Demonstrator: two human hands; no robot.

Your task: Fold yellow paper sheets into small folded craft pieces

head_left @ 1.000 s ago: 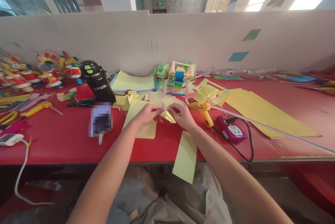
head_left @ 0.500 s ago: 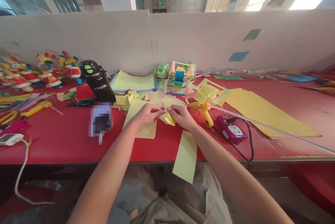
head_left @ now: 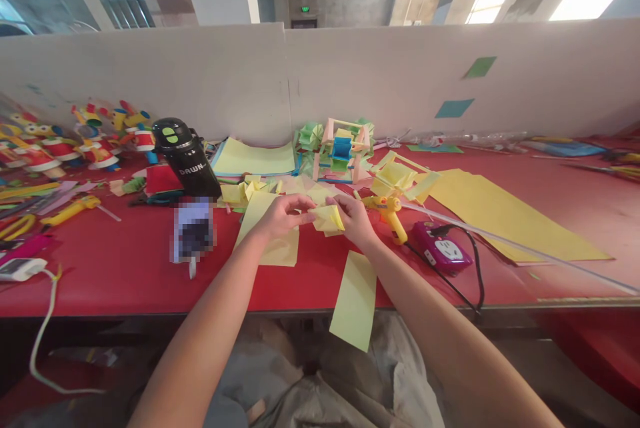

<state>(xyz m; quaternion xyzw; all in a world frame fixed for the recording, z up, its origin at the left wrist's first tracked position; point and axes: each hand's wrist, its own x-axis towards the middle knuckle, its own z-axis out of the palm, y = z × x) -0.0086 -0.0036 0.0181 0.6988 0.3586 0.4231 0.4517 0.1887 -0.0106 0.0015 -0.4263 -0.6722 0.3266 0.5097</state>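
Note:
Between my two hands is a small folded piece of yellow paper (head_left: 327,219), held just above the red table. My left hand (head_left: 287,216) pinches its left edge between thumb and fingers. On the other side, my right hand (head_left: 351,218) grips the folded right end. Beneath my left wrist lies a pale yellow sheet (head_left: 279,248). Another yellow strip of paper (head_left: 354,298) hangs over the table's front edge under my right forearm. A yellow glue gun (head_left: 387,209) rests close to the right of my right hand.
A purple power socket (head_left: 443,246) with a black cable sits at the right, near large yellow sheets (head_left: 510,215). Behind my hands stand paper-and-stick models (head_left: 344,148). A black bottle (head_left: 184,158) and paper figures (head_left: 95,145) are at the left.
The folded yellow paper has been turned and raised slightly between my hands, so its broad face now shows. My left fingers have spread a little more around its edge.

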